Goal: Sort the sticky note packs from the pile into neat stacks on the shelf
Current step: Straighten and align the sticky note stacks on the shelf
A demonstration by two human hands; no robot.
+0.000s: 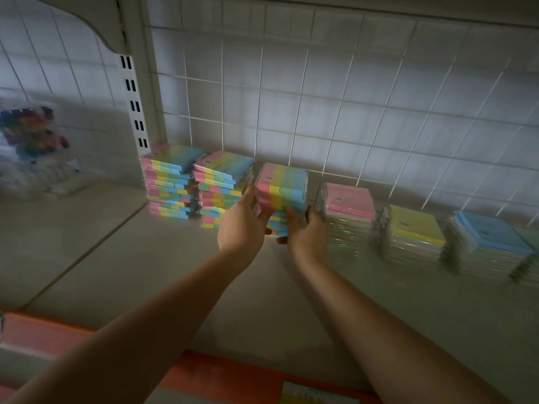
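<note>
Pastel sticky note stacks (350, 211) line the shelf's (145, 258) back edge, while left hand (242, 225) and right hand (306, 231) clasp the third stack (281, 188), apparently squaring it; no loose pile shows, so sorting seems nearly finished.

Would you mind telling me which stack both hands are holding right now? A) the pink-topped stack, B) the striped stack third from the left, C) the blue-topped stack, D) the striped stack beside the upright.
B: the left hand and right hand clasp the sides of the third striped stack.
</note>
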